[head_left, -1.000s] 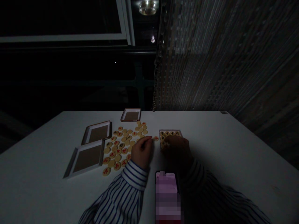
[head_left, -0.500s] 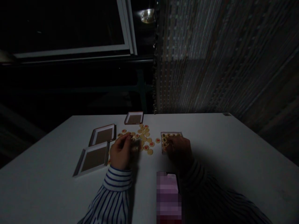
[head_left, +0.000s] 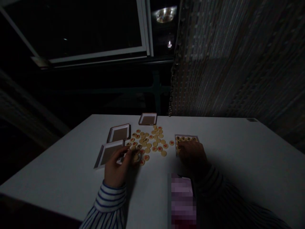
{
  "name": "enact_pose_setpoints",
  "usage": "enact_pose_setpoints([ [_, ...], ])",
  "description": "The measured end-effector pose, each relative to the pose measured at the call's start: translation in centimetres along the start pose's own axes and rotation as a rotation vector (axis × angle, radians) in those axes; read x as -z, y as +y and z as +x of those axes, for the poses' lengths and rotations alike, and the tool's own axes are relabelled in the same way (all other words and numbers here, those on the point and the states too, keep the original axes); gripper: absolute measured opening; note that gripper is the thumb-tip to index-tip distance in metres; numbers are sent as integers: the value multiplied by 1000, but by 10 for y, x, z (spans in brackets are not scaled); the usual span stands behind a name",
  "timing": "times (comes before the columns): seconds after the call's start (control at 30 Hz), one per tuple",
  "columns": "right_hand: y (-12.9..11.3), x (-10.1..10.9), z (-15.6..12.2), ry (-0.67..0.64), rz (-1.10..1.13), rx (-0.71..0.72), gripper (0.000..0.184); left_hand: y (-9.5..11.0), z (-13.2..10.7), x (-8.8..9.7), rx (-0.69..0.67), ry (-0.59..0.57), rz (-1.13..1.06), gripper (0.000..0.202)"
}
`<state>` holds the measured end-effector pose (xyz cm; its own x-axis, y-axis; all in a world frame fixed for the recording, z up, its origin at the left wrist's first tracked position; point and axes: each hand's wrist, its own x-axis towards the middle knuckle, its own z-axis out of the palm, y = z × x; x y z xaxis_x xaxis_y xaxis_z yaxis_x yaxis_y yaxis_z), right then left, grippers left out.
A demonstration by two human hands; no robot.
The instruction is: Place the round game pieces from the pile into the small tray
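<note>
My left hand (head_left: pixel 117 167) is over the near-left edge of a spread of round wooden Chinese chess pieces (head_left: pixel 156 144). Its thumb and index finger are curved with a small gap between their tips, and I see no piece held there. Some pieces show red or black characters, others lie blank side up. My right hand (head_left: pixel 193 155) is closed, fingertips down in a small shallow box (head_left: pixel 175 136) where pieces with black characters stand in rows. Those fingertips press on a piece that they mostly hide. One red-marked piece (head_left: pixel 172 143) lies just left of this box.
Three shallow box parts lie around the pieces: a white-rimmed one (head_left: pixel 100 159) near left, a brown-edged one (head_left: pixel 130 130) behind it, another (head_left: pixel 148 124) at the back. A phone-like object (head_left: pixel 183 197), blurred out, lies in front on the white table (head_left: pixel 238 159). Bead curtains (head_left: pixel 202 63) hang behind.
My left hand has drawn back toward me from the middle of the pieces, its fingertips slightly parted. My right hand remains at the box. The whole view has shifted.
</note>
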<state>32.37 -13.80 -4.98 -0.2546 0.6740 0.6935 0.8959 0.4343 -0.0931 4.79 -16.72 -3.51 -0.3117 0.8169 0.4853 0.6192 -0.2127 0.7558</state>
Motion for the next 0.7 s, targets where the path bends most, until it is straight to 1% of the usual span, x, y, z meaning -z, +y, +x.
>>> enact_pose_setpoints([
  [0.07,0,-1,0,-14,26,37,22,-9,-5,0,-113,-37,77,26],
  [0.13,-2,-1,-1,-36,59,78,23,-18,-8,-2,-254,-66,140,26],
  [0.23,-5,-1,-3,-81,119,157,22,-32,-12,-10,-454,-144,272,25],
  [0.4,-10,2,-3,-107,208,297,18,-49,-18,-25,-630,-161,351,24],
  [0.47,-11,3,-2,-113,218,339,17,-54,-19,-28,-674,-169,392,25],
  [0.57,-11,3,-2,-112,228,359,16,-60,-21,-30,-695,-166,448,28],
  [0.7,-11,2,-3,-105,256,355,15,-63,-25,-35,-656,-142,484,28],
])
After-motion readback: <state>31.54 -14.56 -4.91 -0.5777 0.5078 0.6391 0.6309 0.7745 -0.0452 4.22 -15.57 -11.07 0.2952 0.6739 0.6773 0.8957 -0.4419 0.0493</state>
